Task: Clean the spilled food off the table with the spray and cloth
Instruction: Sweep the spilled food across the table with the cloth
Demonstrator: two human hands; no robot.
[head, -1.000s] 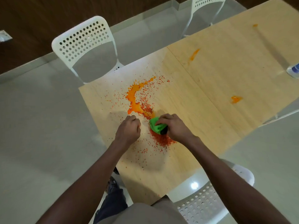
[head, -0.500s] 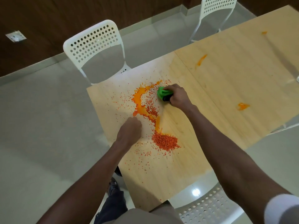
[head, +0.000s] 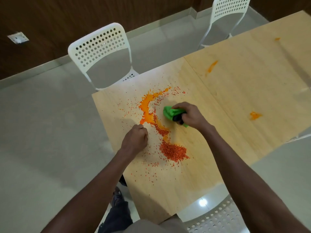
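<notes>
An orange spill [head: 146, 108] streaks the light wooden table [head: 235, 101], with a heap of red-orange crumbs [head: 174, 151] below it and several loose bits scattered around. My right hand [head: 191, 115] grips a bunched green cloth [head: 170, 112] pressed on the table just right of the spill. My left hand [head: 135, 140] rests on the table as a fist, left of the crumb heap, holding nothing that I can see. No spray bottle is in view.
Smaller orange smears lie on the right part of the table [head: 211, 67] [head: 255, 115] [head: 277, 39]. A white perforated chair [head: 101, 47] stands at the far side, another chair [head: 230, 9] at the back right, and a third chair [head: 217, 217] beneath me.
My right hand has drawn the green cloth back from the far end of the spill toward me. The left fist has stayed put.
</notes>
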